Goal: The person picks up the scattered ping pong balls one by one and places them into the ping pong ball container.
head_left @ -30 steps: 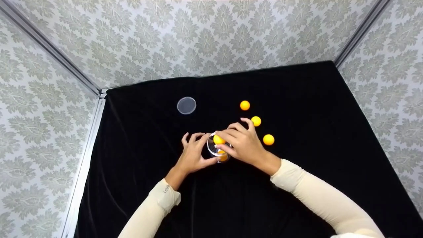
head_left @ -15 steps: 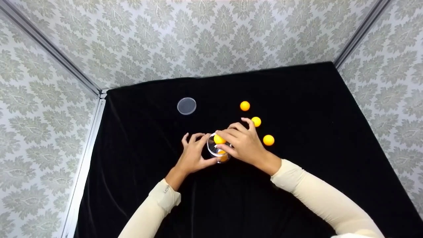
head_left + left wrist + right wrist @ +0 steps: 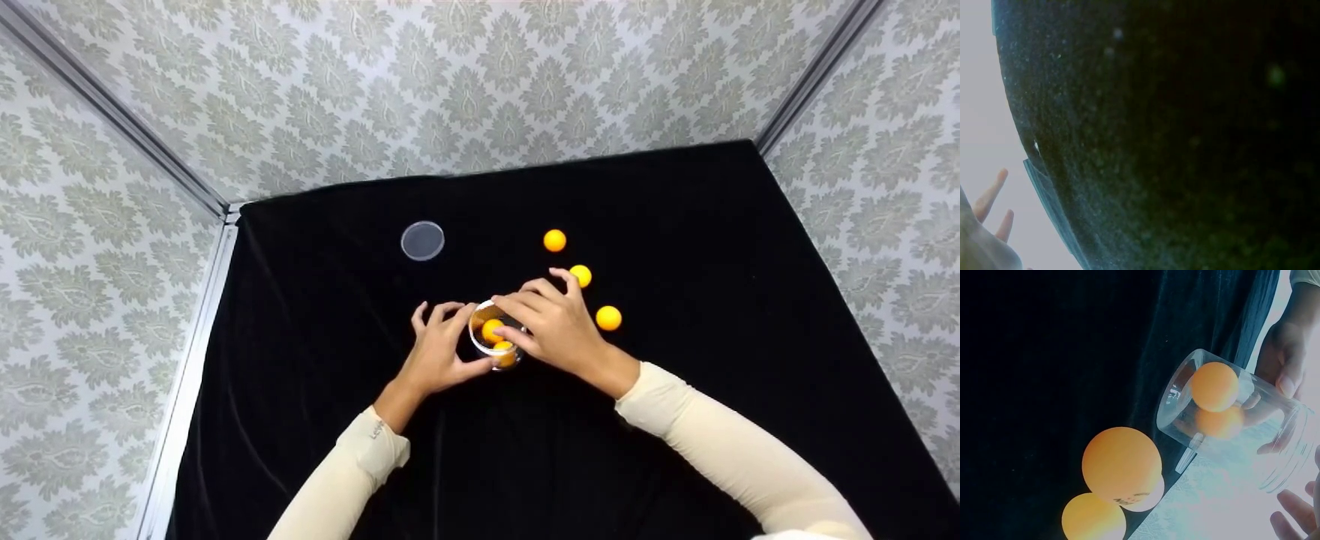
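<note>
While my left hand (image 3: 435, 352) curls round the clear jar (image 3: 491, 337), thumb on its near side, my right hand (image 3: 551, 326) hovers over the jar's mouth with fingers loosely spread, holding nothing. The ball (image 3: 492, 330) pinched at the rim half a second ago now lies inside the jar, above another. Three loose balls (image 3: 608, 318) lie right of the jar; both forearms slant in from below.

Head view looks down; wrist views sit close above the black cloth (image 3: 675, 225).

black cloth table (image 3: 675, 420), clear jar (image 3: 495, 339), round lid (image 3: 422, 241), 3 orange balls (image 3: 554, 241)
</note>
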`<state>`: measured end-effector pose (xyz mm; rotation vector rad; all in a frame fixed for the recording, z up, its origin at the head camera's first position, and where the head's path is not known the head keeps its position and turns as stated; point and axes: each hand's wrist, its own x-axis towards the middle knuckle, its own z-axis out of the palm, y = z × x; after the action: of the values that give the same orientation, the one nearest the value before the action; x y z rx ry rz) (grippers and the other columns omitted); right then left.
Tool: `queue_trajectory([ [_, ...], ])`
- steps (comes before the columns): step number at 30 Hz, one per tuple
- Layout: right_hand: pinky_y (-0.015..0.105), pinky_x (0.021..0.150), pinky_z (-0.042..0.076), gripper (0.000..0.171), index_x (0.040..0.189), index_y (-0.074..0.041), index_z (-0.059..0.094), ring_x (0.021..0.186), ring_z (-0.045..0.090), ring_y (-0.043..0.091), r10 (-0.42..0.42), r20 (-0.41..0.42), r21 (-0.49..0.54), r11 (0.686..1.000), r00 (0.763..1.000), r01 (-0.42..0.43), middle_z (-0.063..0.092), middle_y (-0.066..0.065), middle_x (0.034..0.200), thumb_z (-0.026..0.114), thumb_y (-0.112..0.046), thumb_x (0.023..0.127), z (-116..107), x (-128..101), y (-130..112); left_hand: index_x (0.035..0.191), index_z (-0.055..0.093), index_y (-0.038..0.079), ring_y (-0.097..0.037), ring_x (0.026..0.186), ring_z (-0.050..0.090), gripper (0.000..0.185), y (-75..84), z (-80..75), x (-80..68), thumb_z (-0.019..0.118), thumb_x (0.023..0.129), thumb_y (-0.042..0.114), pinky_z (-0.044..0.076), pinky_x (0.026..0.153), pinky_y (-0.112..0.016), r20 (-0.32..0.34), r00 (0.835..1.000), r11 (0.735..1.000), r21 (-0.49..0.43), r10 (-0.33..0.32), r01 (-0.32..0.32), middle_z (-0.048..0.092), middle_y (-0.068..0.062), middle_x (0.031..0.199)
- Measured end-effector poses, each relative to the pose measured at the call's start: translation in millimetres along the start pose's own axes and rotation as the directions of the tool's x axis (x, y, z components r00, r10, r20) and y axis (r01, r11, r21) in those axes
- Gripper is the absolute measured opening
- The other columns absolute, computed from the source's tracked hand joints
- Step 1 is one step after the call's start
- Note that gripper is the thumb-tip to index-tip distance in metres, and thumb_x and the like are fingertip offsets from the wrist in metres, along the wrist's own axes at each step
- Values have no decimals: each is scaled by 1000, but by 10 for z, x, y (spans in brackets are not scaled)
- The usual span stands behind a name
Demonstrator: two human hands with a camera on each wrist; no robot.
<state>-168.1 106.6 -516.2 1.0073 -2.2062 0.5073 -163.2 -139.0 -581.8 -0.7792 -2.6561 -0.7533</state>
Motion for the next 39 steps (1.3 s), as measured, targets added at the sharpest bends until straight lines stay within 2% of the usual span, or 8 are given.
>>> queue_trajectory([
  [5, 63, 104, 39, 45, 126, -18, 73, 96, 66, 20, 8, 0, -3, 1000, 1000, -8, 77, -3, 103, 76, -44, 90, -23, -16, 12, 142, 56, 12, -25, 127, 53, 93, 0, 0, 5, 78, 72, 69, 22, 109, -75, -1, 1000, 1000, 0, -1, 1, 69, -5, 126],
  [12, 62, 100, 40, 41, 125, -18, 73, 95, 67, 19, 25, -34, -3, 1000, 999, -25, 77, -5, 103, 74, -43, 92, -85, -51, 76, 142, 56, 15, -25, 127, 53, 91, -1, -4, 1, 74, 74, 73, 21, 109, -74, 0, 1000, 1000, -1, -5, 5, 68, -3, 127],
  [20, 62, 100, 40, 42, 123, -20, 74, 94, 67, 19, 51, -48, -41, 998, 998, -53, 78, -4, 102, 80, -39, 86, -187, -132, 214, 143, 55, 14, -25, 127, 52, 94, 1, -14, 0, 73, 72, 74, 21, 110, -74, 16, 1000, 1000, -2, -16, 17, 68, -5, 129],
  [26, 63, 101, 40, 42, 125, -19, 73, 99, 67, 21, 90, -39, -61, 994, 995, -93, 77, -4, 109, 77, -42, 89, -262, -265, 358, 143, 55, 14, -26, 127, 52, 94, -7, -14, -6, 74, 72, 73, 20, 110, -74, 11, 1000, 1000, -13, -12, 12, 68, -6, 128],
  [32, 63, 101, 39, 43, 127, -19, 72, 102, 67, 24, 153, -19, -88, 984, 988, -154, 77, -1, 114, 73, -44, 92, -339, -442, 503, 143, 55, 15, -26, 127, 52, 93, -7, -15, -3, 75, 72, 72, 21, 110, -75, 4, 1000, 1000, -18, -5, 5, 71, -1, 120],
  [39, 61, 102, 36, 43, 126, -20, 73, 99, 67, 24, 208, -6, -118, 971, 978, -207, 77, -1, 113, 76, -43, 90, -406, -647, 664, 143, 55, 17, -25, 127, 53, 92, -6, -7, -2, 76, 71, 71, 20, 111, -73, 9, 1000, 1000, -21, -10, 10, 68, -5, 127],
])
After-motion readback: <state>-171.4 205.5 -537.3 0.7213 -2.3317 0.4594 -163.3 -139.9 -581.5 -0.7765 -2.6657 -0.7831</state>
